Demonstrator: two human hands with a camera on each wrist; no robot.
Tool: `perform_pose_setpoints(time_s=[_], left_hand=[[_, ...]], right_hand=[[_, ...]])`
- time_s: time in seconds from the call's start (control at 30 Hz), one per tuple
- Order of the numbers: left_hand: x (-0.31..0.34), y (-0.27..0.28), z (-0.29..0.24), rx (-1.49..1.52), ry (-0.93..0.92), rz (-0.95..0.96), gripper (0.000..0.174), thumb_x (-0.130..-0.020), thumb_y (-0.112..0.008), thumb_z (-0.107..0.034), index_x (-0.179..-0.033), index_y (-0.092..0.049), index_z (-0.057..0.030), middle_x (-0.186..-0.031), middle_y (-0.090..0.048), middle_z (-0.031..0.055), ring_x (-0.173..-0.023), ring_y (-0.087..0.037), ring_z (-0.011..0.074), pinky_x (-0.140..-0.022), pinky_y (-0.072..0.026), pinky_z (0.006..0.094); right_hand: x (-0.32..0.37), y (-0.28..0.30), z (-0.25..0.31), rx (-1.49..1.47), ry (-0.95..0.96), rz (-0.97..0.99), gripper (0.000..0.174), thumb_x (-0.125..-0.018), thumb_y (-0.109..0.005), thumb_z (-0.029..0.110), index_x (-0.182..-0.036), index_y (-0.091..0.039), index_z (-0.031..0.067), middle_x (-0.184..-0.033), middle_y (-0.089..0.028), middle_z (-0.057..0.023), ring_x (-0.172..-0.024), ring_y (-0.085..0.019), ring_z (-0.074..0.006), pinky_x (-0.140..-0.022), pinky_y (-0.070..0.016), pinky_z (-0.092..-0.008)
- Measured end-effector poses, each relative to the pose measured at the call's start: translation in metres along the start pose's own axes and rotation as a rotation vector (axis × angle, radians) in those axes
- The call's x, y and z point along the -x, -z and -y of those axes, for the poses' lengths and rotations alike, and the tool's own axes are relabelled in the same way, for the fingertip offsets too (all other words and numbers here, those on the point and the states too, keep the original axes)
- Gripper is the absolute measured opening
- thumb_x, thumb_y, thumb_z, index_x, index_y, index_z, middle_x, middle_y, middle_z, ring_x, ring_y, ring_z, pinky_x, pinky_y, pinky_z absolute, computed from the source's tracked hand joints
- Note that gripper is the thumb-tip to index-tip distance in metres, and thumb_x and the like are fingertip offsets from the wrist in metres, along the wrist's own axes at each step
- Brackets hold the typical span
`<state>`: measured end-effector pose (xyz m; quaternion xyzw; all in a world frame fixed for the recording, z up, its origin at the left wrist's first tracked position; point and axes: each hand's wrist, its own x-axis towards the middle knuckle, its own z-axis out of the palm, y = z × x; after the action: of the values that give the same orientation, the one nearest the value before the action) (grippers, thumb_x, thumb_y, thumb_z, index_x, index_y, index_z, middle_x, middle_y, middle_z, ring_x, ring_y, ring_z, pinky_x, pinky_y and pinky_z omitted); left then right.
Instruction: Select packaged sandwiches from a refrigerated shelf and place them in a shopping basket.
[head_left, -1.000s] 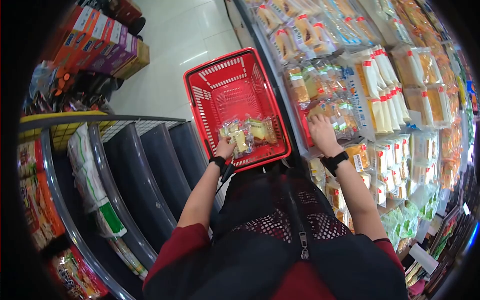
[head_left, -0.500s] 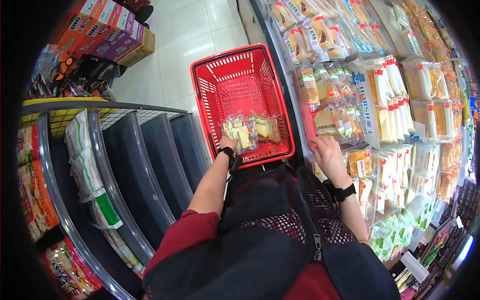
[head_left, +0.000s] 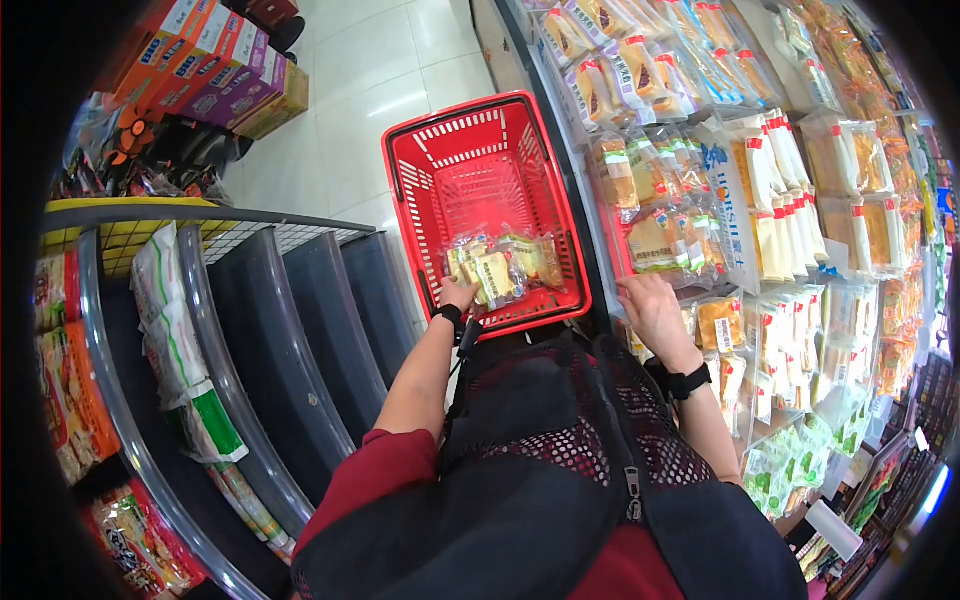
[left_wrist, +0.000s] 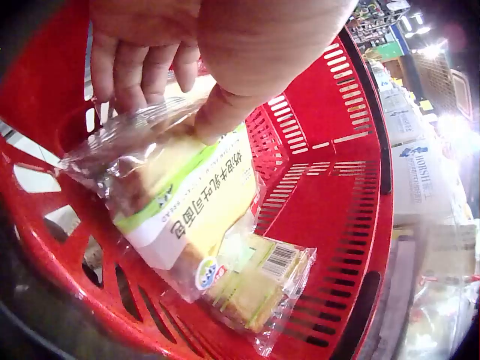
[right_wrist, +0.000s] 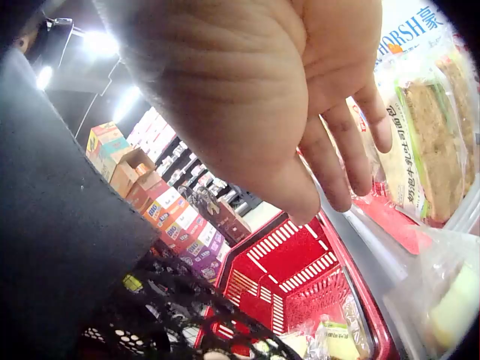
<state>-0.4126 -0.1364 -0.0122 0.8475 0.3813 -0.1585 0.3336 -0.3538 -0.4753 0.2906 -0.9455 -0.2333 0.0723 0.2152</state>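
Observation:
The red basket (head_left: 470, 190) holds several clear-wrapped bread packs at its near end. Inside it, my left hand (head_left: 457, 296) holds a bread pack (head_left: 492, 277); the left wrist view shows the thumb over the wrapper of that pack (left_wrist: 187, 202), fingers on its far side. A second pack (left_wrist: 262, 281) lies under it. My right hand (head_left: 655, 318) hovers empty by the display's edge, just below the packed toast (head_left: 655, 238). In the right wrist view the right hand (right_wrist: 262, 97) has loosely extended fingers, beside upright toast packs (right_wrist: 427, 150).
Wrapped breads (head_left: 775, 180) fill the display on the right, around a white printed sign (head_left: 735, 205). A dark slatted shelf (head_left: 290, 340) with some packets stands on the left. Stacked cartons (head_left: 205, 65) are at the upper left, beside the tiled floor (head_left: 350, 60).
My right hand has drawn back from the toast packs to the display's edge, empty. My left hand has stayed in the basket, and the pack at its fingers has shifted slightly.

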Motion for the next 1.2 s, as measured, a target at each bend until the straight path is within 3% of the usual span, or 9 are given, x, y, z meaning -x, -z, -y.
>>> perform_pose_setpoints(time_s=[0.1, 0.17, 0.23, 0.37, 0.57, 0.7, 0.8, 1.0, 1.2], left_hand=[[0.002, 0.012, -0.007, 0.061, -0.064, 0.425, 0.056, -0.070, -0.077, -0.038, -0.104, -0.061, 0.0040, -0.082, -0.069, 0.0149, -0.081, -0.068, 0.0228, -0.074, -0.0521, 0.0346], [-0.009, -0.012, 0.007, 0.096, -0.147, 0.326, 0.041, -0.071, -0.076, -0.027, -0.096, -0.058, -0.0001, -0.078, -0.066, 0.0129, -0.065, -0.064, 0.0190, -0.062, -0.0513, 0.0310], [-0.001, -0.011, -0.010, 0.317, -0.053, 0.334, 0.050, -0.066, -0.077, -0.026, -0.105, -0.058, -0.0007, -0.095, -0.067, 0.0147, -0.089, -0.065, 0.0222, -0.078, -0.0508, 0.0331], [0.072, 0.077, -0.105, 0.230, -0.365, 0.206, 0.042, -0.075, -0.071, -0.013, -0.110, -0.051, -0.0015, -0.095, -0.066, 0.0129, -0.086, -0.065, 0.0182, -0.075, -0.0515, 0.0306], [0.130, 0.168, -0.174, 0.627, -0.708, 0.651, 0.033, -0.079, -0.068, -0.002, -0.108, -0.054, -0.0030, -0.112, -0.063, 0.0072, -0.100, -0.059, 0.0118, -0.087, -0.0468, 0.0282], [0.162, 0.187, -0.216, 0.563, -0.838, 0.780, 0.042, -0.079, -0.069, -0.002, -0.117, -0.051, -0.0034, -0.118, -0.059, 0.0076, -0.108, -0.055, 0.0139, -0.094, -0.0433, 0.0296], [0.165, 0.172, -0.233, 0.676, -0.912, 0.733, 0.058, -0.083, -0.068, -0.007, -0.134, -0.040, -0.0040, -0.131, -0.048, 0.0104, -0.116, -0.051, 0.0190, -0.099, -0.0403, 0.0326], [0.134, 0.144, -0.186, 0.688, -0.698, 0.589, 0.055, -0.086, -0.065, -0.008, -0.135, -0.040, -0.0055, -0.128, -0.052, 0.0115, -0.107, -0.056, 0.0176, -0.093, -0.0460, 0.0330], [0.124, 0.133, -0.153, 0.682, -0.538, 0.594, 0.052, -0.088, -0.064, -0.007, -0.134, -0.041, -0.0050, -0.129, -0.050, 0.0118, -0.103, -0.056, 0.0149, -0.088, -0.0499, 0.0298]], right_hand=[[0.003, -0.002, -0.001, 0.026, 0.002, 0.009, 0.023, -0.078, -0.065, 0.009, -0.100, -0.063, 0.0050, -0.089, -0.062, -0.0102, -0.091, -0.057, -0.0289, -0.080, -0.0433, -0.0398], [0.004, -0.003, -0.001, 0.009, 0.045, 0.000, 0.023, -0.078, -0.066, 0.010, -0.100, -0.063, 0.0054, -0.088, -0.062, -0.0102, -0.092, -0.057, -0.0287, -0.082, -0.0436, -0.0396], [0.005, -0.002, 0.002, 0.029, 0.014, -0.004, 0.023, -0.078, -0.065, 0.010, -0.100, -0.063, 0.0055, -0.089, -0.062, -0.0101, -0.093, -0.057, -0.0282, -0.083, -0.0439, -0.0396], [0.001, 0.005, 0.011, 0.022, -0.014, 0.060, 0.030, -0.079, -0.065, 0.011, -0.107, -0.061, 0.0055, -0.101, -0.060, -0.0119, -0.099, -0.056, -0.0291, -0.087, -0.0438, -0.0399], [-0.020, 0.042, 0.056, -0.130, 0.036, -0.285, 0.058, -0.074, -0.073, 0.021, -0.125, -0.050, 0.0052, -0.124, -0.050, -0.0161, -0.113, -0.050, -0.0328, -0.095, -0.0409, -0.0398], [-0.019, 0.055, 0.055, -0.251, 0.107, -0.118, 0.057, -0.070, -0.077, 0.027, -0.118, -0.054, 0.0073, -0.110, -0.060, -0.0146, -0.105, -0.057, -0.0318, -0.090, -0.0442, -0.0410], [-0.007, 0.067, 0.041, -0.312, -0.182, -0.091, 0.035, -0.074, -0.074, 0.027, -0.101, -0.061, 0.0101, -0.087, -0.065, -0.0152, -0.082, -0.065, -0.0336, -0.070, -0.0518, -0.0415], [0.019, 0.069, -0.020, -0.148, -0.609, -0.239, 0.036, -0.078, -0.072, 0.026, -0.098, -0.058, -0.0003, -0.080, -0.064, -0.0235, -0.077, -0.064, -0.0389, -0.067, -0.0515, -0.0452], [0.003, 0.016, -0.038, -0.035, -0.483, -0.283, 0.034, -0.080, -0.068, 0.022, -0.096, -0.052, -0.0035, -0.087, -0.063, -0.0274, -0.081, -0.062, -0.0434, -0.069, -0.0507, -0.0491]])
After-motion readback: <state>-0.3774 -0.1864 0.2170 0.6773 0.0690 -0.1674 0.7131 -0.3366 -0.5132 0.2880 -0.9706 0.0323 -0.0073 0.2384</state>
